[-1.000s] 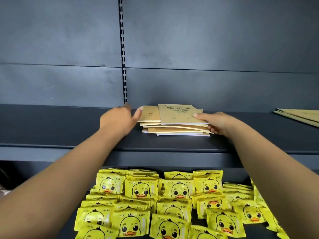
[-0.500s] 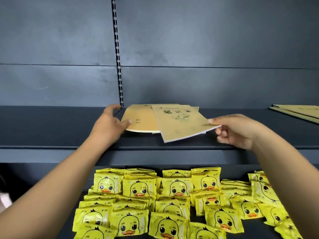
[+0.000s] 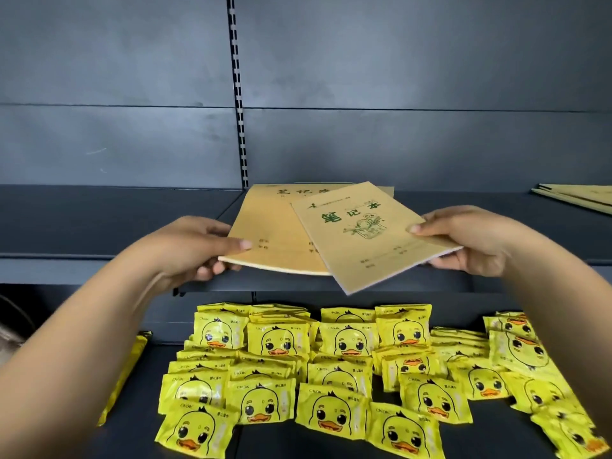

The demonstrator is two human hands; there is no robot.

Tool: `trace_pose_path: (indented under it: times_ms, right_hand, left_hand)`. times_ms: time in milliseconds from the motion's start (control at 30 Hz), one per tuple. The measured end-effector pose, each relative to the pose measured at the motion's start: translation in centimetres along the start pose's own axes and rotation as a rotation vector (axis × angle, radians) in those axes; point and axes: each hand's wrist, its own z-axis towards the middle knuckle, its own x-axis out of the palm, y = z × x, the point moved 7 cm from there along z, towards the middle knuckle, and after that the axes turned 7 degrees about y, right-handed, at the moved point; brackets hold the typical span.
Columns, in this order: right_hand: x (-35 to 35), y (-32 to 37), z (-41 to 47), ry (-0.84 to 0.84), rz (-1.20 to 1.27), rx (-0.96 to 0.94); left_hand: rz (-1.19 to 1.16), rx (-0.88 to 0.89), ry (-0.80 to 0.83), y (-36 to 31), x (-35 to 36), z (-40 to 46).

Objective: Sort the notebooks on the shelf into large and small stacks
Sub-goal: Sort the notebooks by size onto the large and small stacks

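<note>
Change observed: a second ago the notebooks lay piled flat near the middle of the shelf (image 3: 99, 223); the pile is now lifted, tilted toward the camera and held out over the shelf's front edge.
Meaning for task: judged as the start of separating by size; no sorted stack from this pile is laid yet.
Left hand (image 3: 185, 248): closed on the large notebook (image 3: 268, 236) at its left edge, thumb on the cover.
Right hand (image 3: 473, 241): pinching the small notebook (image 3: 367, 236) at its right edge; this book lies skewed on top of the large one.
Other stock: further notebooks (image 3: 576, 197) flat at the shelf's far right end; yellow duck packets (image 3: 331, 376) on the shelf below.
</note>
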Motion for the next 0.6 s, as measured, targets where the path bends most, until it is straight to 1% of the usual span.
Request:
trace_pose_path:
  times_ms: [67, 200, 267, 400, 500, 600]
  right_hand:
    - [0.2, 0.0, 0.0, -0.001, 0.009, -0.012]
    - [2.2, 0.2, 0.4, -0.002, 0.095, -0.012]
    - [2.4, 0.3, 0.3, -0.048, 0.138, -0.027]
    - [1.0, 0.2, -1.1, -0.199, 0.184, -0.115]
    - [0.8, -1.3, -2.1, -0.214, 0.172, -0.094]
    - [1.3, -2.8, -2.7, -0.241, 0.175, -0.083]
  left_hand:
    - [-0.029, -0.041, 0.045, 0.7, 0.3, -0.6]
    - [-0.098, -0.072, 0.056, 0.0, 1.9, -0.2]
    - [-0.159, -0.069, 0.075, -0.4, 2.6, -0.1]
    - [-0.228, -0.032, 0.046, 1.0, 2.0, -1.6]
    - [-0.338, -0.033, 0.100, 3.3, 2.0, -2.8]
    - [-0.465, -0.027, 0.178, 3.9, 2.6, -2.9]
